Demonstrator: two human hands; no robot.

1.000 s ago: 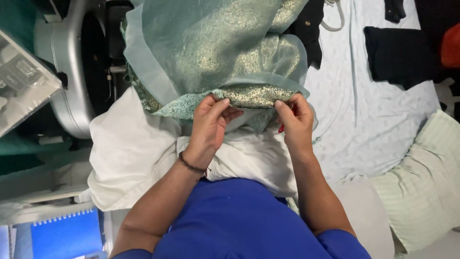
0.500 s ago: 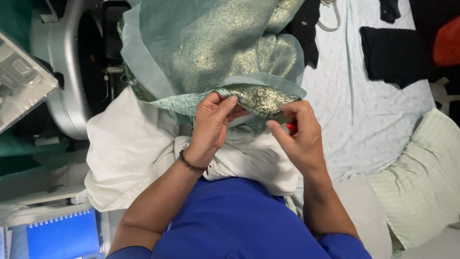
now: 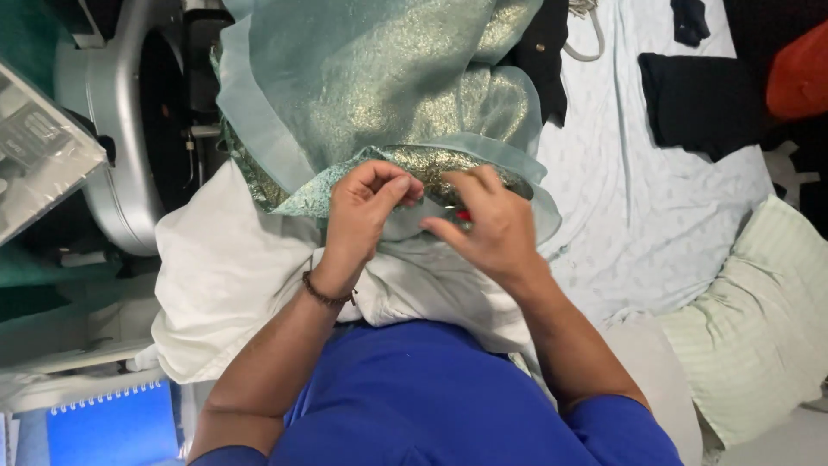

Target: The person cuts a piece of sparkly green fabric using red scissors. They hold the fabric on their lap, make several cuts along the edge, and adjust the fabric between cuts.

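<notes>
Starting at the far left, I am seeing a blue spiral-bound notebook (image 3: 112, 425) lying low in the corner, and above it a clear plastic box (image 3: 39, 155) tilting beside a curved silver-grey machine body (image 3: 116, 129). A rumpled white cloth (image 3: 228, 276) is spreading over the lap, and the shimmering sea-green fabric with gold thread and a plain pale-green border (image 3: 371, 95) is draping down over it from the top of the view, its folded edge sitting right at my hands.

My left hand (image 3: 362, 216), with a dark beaded bracelet (image 3: 326, 298) at the wrist, is pinching the folded gold-flecked edge of the fabric between thumb and fingertips, fingers curled in tight. Just beside it, my right hand (image 3: 492, 229) is resting on the same edge with its fingers bent; it is closing around a small red thing (image 3: 464, 215) that is peeking out between the fingers, too hidden for me to tell what it is. The two hands are almost touching over the fabric's hem.

Further right, a pale patterned bedsheet (image 3: 655, 216) is stretching away, with a black folded garment (image 3: 703, 103) lying on it and an orange-red thing (image 3: 802, 73) at the edge. A light green striped pillow (image 3: 759, 328) is sitting at the lower right, near my right elbow.
</notes>
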